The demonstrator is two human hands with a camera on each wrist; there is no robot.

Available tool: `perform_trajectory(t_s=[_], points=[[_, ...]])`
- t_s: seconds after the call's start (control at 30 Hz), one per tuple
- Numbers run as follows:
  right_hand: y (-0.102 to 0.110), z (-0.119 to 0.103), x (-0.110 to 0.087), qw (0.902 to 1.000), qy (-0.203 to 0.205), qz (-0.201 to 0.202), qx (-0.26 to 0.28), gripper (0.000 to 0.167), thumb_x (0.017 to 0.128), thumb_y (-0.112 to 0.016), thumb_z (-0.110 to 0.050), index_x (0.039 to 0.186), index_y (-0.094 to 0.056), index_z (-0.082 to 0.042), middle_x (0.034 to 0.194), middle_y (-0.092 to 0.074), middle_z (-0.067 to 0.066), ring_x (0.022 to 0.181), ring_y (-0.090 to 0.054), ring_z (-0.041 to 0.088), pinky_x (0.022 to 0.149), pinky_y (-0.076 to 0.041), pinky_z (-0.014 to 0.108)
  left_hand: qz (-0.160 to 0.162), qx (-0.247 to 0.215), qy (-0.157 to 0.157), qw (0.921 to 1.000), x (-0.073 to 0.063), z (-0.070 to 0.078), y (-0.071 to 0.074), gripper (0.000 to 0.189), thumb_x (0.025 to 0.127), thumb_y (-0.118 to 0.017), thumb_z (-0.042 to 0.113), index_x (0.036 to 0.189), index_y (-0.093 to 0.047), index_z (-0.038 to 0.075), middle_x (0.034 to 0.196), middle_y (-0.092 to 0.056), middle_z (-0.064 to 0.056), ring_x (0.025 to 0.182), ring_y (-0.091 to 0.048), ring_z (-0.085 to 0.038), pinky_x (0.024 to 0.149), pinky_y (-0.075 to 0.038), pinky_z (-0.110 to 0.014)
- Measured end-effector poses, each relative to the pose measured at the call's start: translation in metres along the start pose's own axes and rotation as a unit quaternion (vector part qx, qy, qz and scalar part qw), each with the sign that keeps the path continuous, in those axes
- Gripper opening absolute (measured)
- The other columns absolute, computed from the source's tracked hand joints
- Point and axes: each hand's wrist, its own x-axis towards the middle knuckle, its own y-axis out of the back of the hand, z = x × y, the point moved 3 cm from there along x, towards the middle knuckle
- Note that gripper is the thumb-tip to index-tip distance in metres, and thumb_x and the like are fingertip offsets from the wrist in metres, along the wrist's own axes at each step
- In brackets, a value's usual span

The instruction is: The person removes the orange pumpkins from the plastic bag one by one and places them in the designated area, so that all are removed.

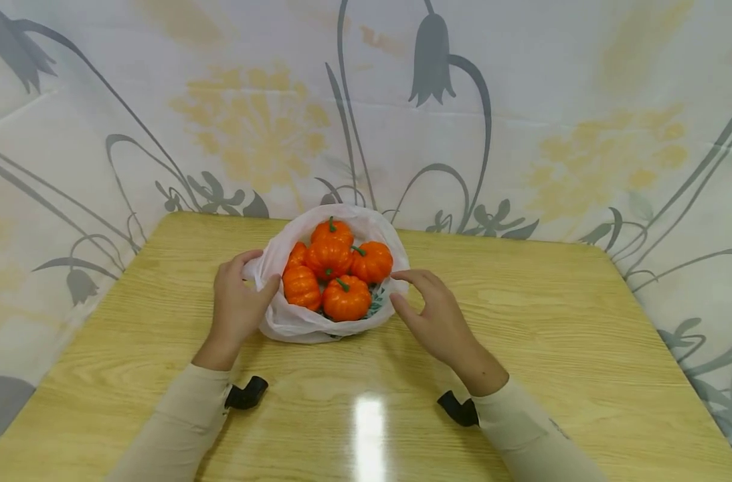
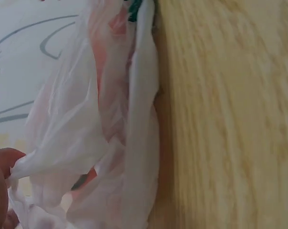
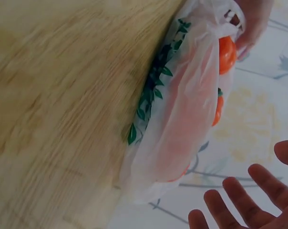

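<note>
A thin white plastic bag (image 1: 300,329) stands with its mouth spread wide near the back of the table. Several shiny orange pumpkins (image 1: 346,298) with green stems sit inside it. My left hand (image 1: 236,301) pinches the bag's left rim; in the left wrist view its thumb and finger (image 2: 3,164) hold a fold of the film. On the other side, my right hand (image 1: 435,318) is beside the right rim. Its fingers (image 3: 225,207) are spread and relaxed in the right wrist view, apart from the bag. Green leaf print (image 3: 149,90) runs along the bag's lower side.
The light wooden table (image 1: 553,321) extends to both sides of the bag. Behind it hangs a floral-patterned cloth (image 1: 366,120). A black fitting (image 1: 245,393) sticks out from the left sleeve, and another black fitting (image 1: 459,408) from the right sleeve.
</note>
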Motion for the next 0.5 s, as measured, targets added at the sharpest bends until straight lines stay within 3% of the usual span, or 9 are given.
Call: perform_trajectory(t_s=[0.13, 0.27, 0.33, 0.4, 0.5], points=[[-0.005, -0.003, 0.005, 0.9999, 0.003, -0.003, 0.014, 0.035, 0.1, -0.061, -0.023, 0.131, -0.062, -0.007, 0.135, -0.061, 0.009, 0.129, -0.053, 0.029, 0.108, -0.043, 0.053, 0.044, 0.063, -0.074, 0.9943, -0.003, 0.004, -0.002, 0.046, 0.086, -0.075, 0.017, 0.129, -0.062, 0.009, 0.13, -0.047, -0.024, 0.122, -0.04, -0.043, 0.099, -0.031, -0.058], [-0.008, -0.006, 0.012, 0.9995, -0.001, -0.001, 0.03, 0.034, 0.1, -0.061, -0.021, 0.129, -0.062, -0.005, 0.132, -0.062, 0.011, 0.125, -0.055, 0.033, 0.105, -0.046, 0.052, 0.093, 0.113, -0.185, 0.9717, -0.007, 0.008, -0.003, 0.034, 0.082, -0.077, 0.01, 0.116, -0.07, 0.008, 0.126, -0.055, -0.02, 0.118, -0.045, -0.045, 0.092, -0.032, -0.059], [-0.01, -0.006, 0.015, 0.999, 0.0, 0.001, 0.046, 0.033, 0.099, -0.061, -0.019, 0.128, -0.063, -0.003, 0.129, -0.063, 0.014, 0.121, -0.056, 0.035, 0.103, -0.047, 0.053, 0.1, 0.122, -0.224, 0.9617, -0.009, 0.009, -0.005, 0.029, 0.081, -0.077, 0.007, 0.11, -0.073, 0.007, 0.12, -0.06, -0.019, 0.113, -0.05, -0.044, 0.089, -0.034, -0.058], [-0.014, -0.005, 0.017, 0.998, 0.002, 0.0, 0.063, 0.032, 0.099, -0.061, -0.017, 0.126, -0.063, -0.001, 0.126, -0.064, 0.016, 0.119, -0.056, 0.037, 0.101, -0.048, 0.053, 0.094, 0.126, -0.244, 0.9568, -0.01, 0.009, -0.007, 0.025, 0.081, -0.077, 0.005, 0.106, -0.074, 0.007, 0.115, -0.064, -0.017, 0.108, -0.053, -0.042, 0.086, -0.036, -0.056], [-0.02, -0.004, 0.02, 0.9967, 0.009, -0.005, 0.081, 0.031, 0.097, -0.063, -0.015, 0.125, -0.064, 0.0, 0.124, -0.065, 0.018, 0.117, -0.057, 0.037, 0.1, -0.049, 0.053, 0.078, 0.128, -0.251, 0.9562, -0.011, 0.01, -0.009, 0.022, 0.082, -0.076, 0.004, 0.104, -0.075, 0.007, 0.11, -0.067, -0.014, 0.103, -0.056, -0.039, 0.082, -0.038, -0.053]])
